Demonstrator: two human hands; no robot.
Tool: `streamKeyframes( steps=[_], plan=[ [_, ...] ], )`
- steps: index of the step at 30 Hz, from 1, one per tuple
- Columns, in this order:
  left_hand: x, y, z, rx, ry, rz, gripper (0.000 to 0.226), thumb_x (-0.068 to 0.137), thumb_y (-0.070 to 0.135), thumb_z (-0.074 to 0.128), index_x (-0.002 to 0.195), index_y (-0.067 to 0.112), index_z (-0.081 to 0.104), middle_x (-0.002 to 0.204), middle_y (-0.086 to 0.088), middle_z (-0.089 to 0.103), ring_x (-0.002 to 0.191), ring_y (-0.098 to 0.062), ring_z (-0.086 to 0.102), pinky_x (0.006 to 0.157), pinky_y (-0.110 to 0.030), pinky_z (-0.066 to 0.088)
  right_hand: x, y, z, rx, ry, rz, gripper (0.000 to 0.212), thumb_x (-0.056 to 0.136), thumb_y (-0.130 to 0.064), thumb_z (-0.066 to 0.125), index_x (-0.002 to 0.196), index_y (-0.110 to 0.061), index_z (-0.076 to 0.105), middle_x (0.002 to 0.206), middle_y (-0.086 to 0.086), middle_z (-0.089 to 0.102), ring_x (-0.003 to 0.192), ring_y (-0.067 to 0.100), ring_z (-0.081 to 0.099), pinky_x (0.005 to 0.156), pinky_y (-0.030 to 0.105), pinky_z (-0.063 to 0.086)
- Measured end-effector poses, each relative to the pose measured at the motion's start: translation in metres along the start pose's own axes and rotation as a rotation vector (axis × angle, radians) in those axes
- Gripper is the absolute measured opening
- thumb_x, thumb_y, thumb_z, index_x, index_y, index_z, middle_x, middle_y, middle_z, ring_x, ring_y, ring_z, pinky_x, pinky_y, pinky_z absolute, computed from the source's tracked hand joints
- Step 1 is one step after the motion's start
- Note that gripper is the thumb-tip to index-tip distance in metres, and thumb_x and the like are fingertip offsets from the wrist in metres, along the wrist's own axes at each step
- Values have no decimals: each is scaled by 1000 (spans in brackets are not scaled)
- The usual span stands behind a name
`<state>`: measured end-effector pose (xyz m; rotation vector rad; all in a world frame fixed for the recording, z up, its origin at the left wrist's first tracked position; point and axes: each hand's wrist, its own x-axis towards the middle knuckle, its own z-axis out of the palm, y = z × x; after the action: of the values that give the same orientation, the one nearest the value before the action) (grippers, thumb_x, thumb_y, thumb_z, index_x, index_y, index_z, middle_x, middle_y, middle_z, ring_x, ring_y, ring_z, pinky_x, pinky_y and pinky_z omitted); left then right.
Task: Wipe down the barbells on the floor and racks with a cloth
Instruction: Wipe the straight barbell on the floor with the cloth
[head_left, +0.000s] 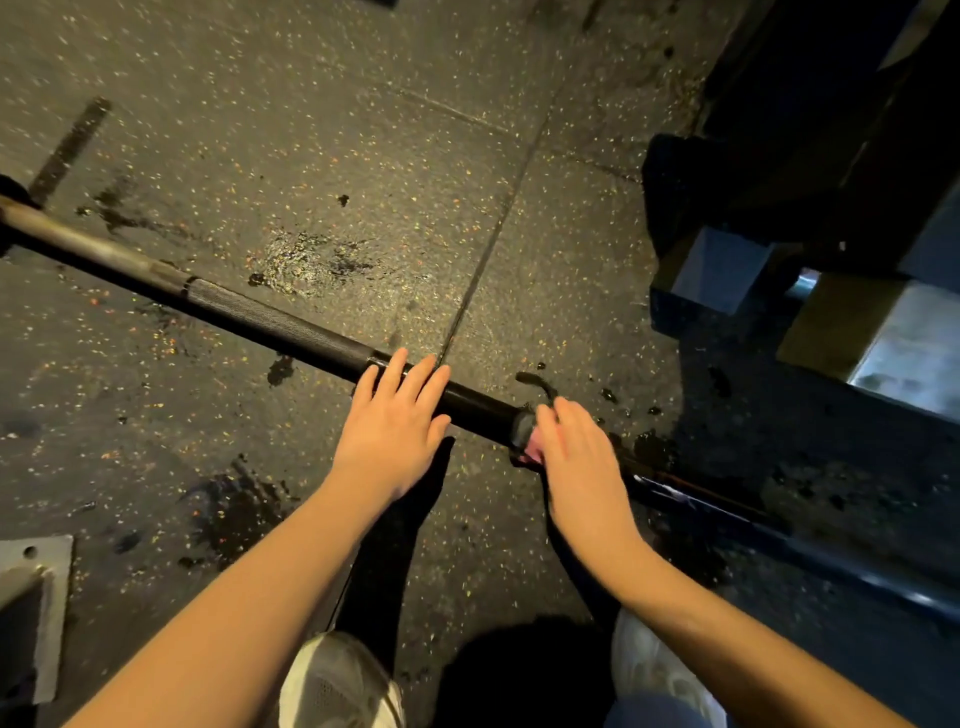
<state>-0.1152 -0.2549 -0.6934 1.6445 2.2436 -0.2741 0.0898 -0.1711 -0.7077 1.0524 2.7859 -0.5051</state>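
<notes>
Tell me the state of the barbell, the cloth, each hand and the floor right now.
barbell: lying flat on the floor.
left hand: fingers straight, resting on the barbell.
cloth: bunched round the barbell, mostly hidden.
right hand: curled over the cloth, blurred.
floor: wet in patches.

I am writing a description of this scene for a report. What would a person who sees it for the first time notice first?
A long dark barbell lies diagonally across the speckled floor. Below the picture's centre, the left hand rests on it with straight fingers, while the blurred right hand holds a pinkish cloth against it. Wet patches shine beyond the barbell.
</notes>
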Motion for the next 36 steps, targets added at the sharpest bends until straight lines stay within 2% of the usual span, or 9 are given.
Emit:
streamKeyframes(
  steps=[4,6,10,16,21,26,31,34,36],
  plan=[
    [-2,-4,-1,-11,31,24,58,94,33,52,146,13,38,149,-8,41,141,-34,28,111,-50,27,37,-35,2,24,32,-80,71,79,-1,65,143,0,35,144,21,39,133,37,37,109,43,34],
    [-2,-4,-7,-16,1,27,59,95,31,51,149,14,33,151,-7,37,143,-33,24,112,-49,25,34,-30,-1,4,-7,-133,74,80,1,64,146,-2,32,148,22,34,138,38,32,112,44,30],
    [-3,-1,-13,21,-79,-10,63,97,34,42,153,19,15,158,0,19,147,-27,9,114,-45,19,-1,10,-9,-67,-46,-196,83,68,8,71,144,0,38,145,25,40,133,42,40,107,48,38],
    [-7,28,-16,68,-142,-150,66,99,38,37,154,17,5,161,-3,6,148,-29,1,117,-48,13,-45,40,-8,-125,-83,-111,89,70,3,74,148,-2,31,152,24,31,139,43,31,111,48,29],
    [-7,69,-11,79,-146,-64,70,99,36,38,154,16,-1,162,-1,1,147,-33,-2,118,-45,10,-31,14,-3,-94,-19,-48,87,79,-5,68,152,-4,20,157,21,19,144,38,20,117,44,20],
    [-5,75,-3,113,-142,-53,77,97,38,40,153,13,-7,162,-5,-5,147,-36,-6,120,-45,8,-45,54,-3,-81,-56,-142,90,66,-2,78,146,-7,37,149,20,38,136,38,39,107,45,41],
    [-3,75,-6,93,-174,-47,75,99,38,36,153,12,-9,161,-5,-9,147,-35,-10,120,-45,5,-91,94,-8,-141,-98,29,103,43,-8,94,137,-9,52,142,18,48,124,37,54,97,41,43],
    [-5,77,-8,80,-168,-48,75,98,38,38,154,12,-5,162,-5,-4,147,-35,-7,120,-45,6,-70,65,-1,-108,-23,52,91,61,-7,83,142,-8,43,146,19,41,132,38,43,93,44,51],
    [-4,78,-10,68,-165,-58,74,98,36,39,154,11,-1,162,-5,0,147,-36,-4,119,-45,9,-45,36,4,-129,30,-25,83,72,-12,74,145,-8,35,149,17,37,137,36,36,104,45,43]
  ],
)
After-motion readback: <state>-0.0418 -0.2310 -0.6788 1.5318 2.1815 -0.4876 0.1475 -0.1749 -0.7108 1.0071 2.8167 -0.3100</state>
